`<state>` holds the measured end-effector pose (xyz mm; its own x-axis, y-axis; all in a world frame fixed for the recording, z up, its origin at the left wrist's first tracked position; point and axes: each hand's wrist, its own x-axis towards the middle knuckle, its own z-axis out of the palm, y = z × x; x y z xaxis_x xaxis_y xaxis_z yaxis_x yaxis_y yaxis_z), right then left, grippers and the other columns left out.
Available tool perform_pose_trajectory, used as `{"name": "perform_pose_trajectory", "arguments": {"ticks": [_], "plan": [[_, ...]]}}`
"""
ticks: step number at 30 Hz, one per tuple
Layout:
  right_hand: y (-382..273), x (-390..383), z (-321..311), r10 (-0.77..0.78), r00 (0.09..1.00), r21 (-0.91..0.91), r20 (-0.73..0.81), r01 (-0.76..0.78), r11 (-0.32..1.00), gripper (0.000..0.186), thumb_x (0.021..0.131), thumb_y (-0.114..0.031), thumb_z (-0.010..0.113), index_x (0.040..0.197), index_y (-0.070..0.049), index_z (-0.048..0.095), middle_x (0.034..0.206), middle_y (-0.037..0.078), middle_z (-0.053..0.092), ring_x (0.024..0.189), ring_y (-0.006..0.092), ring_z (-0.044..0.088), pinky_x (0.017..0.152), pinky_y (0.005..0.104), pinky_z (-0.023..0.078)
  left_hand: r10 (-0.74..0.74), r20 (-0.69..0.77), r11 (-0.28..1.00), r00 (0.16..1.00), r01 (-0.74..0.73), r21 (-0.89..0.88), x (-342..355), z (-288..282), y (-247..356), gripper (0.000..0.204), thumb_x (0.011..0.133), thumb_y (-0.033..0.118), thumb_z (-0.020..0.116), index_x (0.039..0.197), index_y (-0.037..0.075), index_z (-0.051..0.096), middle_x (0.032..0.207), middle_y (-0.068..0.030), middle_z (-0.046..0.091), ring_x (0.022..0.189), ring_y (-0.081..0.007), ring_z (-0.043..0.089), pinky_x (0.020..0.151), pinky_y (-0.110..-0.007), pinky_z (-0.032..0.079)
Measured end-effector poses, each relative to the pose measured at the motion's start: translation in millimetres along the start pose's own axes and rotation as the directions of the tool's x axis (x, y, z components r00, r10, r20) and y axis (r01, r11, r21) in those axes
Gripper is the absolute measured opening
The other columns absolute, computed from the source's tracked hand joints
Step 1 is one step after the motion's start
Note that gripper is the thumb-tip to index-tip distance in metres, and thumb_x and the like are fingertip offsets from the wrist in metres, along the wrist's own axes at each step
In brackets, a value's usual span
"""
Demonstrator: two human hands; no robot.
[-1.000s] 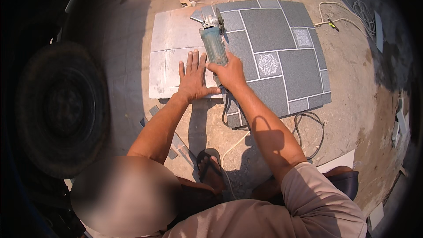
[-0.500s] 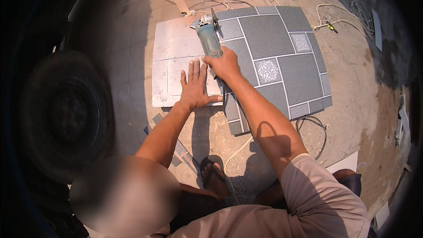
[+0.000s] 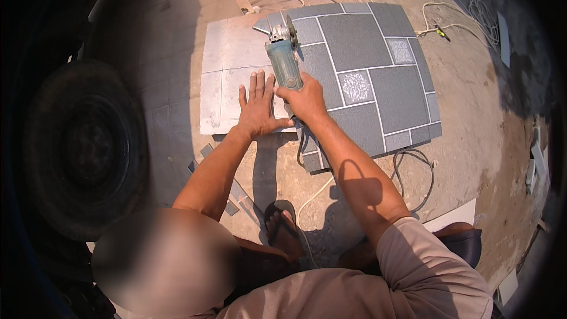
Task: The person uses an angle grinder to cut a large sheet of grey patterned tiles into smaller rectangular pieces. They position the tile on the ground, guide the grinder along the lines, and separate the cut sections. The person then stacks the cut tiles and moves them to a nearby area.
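My right hand (image 3: 307, 99) is wrapped round the rear of a teal angle grinder (image 3: 282, 62), whose cutting disc (image 3: 292, 31) stands upright at the far end on the right side. Beneath the grinder runs the edge between a dusty pale panel (image 3: 220, 94) on the left and a dark grey patterned tile (image 3: 407, 99) with white lines and floral squares on the right. My left hand (image 3: 257, 111) lies flat on the pale panel's near part, fingers spread and thumb toward the grinder, holding nothing. The grinder's dark cord hangs from its rear, below my right hand.
A large black wheel (image 3: 88, 150) stands at the left. Pale cables (image 3: 437, 15) snake over the dusty concrete beyond the panels, and a dark cable loop (image 3: 426, 168) lies at the near right. Narrow offcuts (image 3: 241, 198) rest near my sandalled foot (image 3: 280, 224).
My right hand and the grinder have drawn a little toward me along the tile edge. My left hand stays spread on the pale panel. The whole view has shifted slightly.
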<state>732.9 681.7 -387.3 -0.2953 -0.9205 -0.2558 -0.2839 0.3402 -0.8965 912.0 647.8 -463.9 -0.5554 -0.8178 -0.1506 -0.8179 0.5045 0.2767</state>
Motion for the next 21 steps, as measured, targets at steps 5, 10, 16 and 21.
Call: {"name": "perform_pose_trajectory", "arguments": {"ticks": [5, 10, 16, 21], "plan": [[3, -10, -1, -0.002, 1.0, 0.019, -0.002, 0.002, 1.0, 0.052, 0.075, -0.03, 0.085, 0.11, 0.006, 0.072, 0.099, 0.027, 0.077, 0.094, 0.0395, 0.078, 0.085, 0.0469, 0.06, 0.007, -0.032, 1.0, 0.999, -0.007, -0.018, 0, 6, -6, 0.166, 0.054, 0.107, 0.064, 0.175, 0.007, 0.008, 0.181, -0.025, 0.002, 0.168, -0.0389, -0.009, 0.129, -0.067, -0.007], [-1, -10, -3, -0.013, 1.0, -0.027, 0.003, 0.013, 1.0, 0.051, 0.074, -0.03, 0.084, 0.107, 0.008, 0.072, 0.098, 0.027, 0.077, 0.092, 0.0396, 0.077, 0.084, 0.047, 0.06, 0.001, -0.015, 1.0, 1.0, -0.001, -0.002, 1, 6, -5, 0.166, 0.054, 0.108, 0.063, 0.175, 0.007, 0.009, 0.181, -0.0248, 0.001, 0.168, -0.0386, -0.01, 0.129, -0.068, -0.007], [15, 10, 6, -0.102, 0.991, -0.04, -0.082, 0.099, 0.994, 0.042, 0.076, -0.03, 0.085, 0.097, 0.005, 0.074, 0.081, 0.019, 0.077, 0.074, 0.0284, 0.076, 0.071, 0.0417, 0.059, -0.002, 0.009, 1.0, 1.0, 0.002, -0.011, 3, 1, -1, 0.167, 0.053, 0.109, 0.061, 0.175, 0.008, 0.008, 0.181, -0.0246, -0.001, 0.168, -0.0385, -0.011, 0.129, -0.067, -0.008], [10, 16, 4, -0.074, 0.996, -0.051, -0.051, 0.071, 0.996, 0.045, 0.075, -0.03, 0.084, 0.1, 0.006, 0.075, 0.087, 0.022, 0.077, 0.079, 0.0311, 0.076, 0.075, 0.0429, 0.059, -0.009, 0.021, 1.0, 1.0, 0.01, -0.029, 1, -2, -1, 0.167, 0.053, 0.109, 0.062, 0.175, 0.009, 0.008, 0.181, -0.0243, -0.002, 0.168, -0.0383, -0.011, 0.129, -0.067, -0.008]]}}
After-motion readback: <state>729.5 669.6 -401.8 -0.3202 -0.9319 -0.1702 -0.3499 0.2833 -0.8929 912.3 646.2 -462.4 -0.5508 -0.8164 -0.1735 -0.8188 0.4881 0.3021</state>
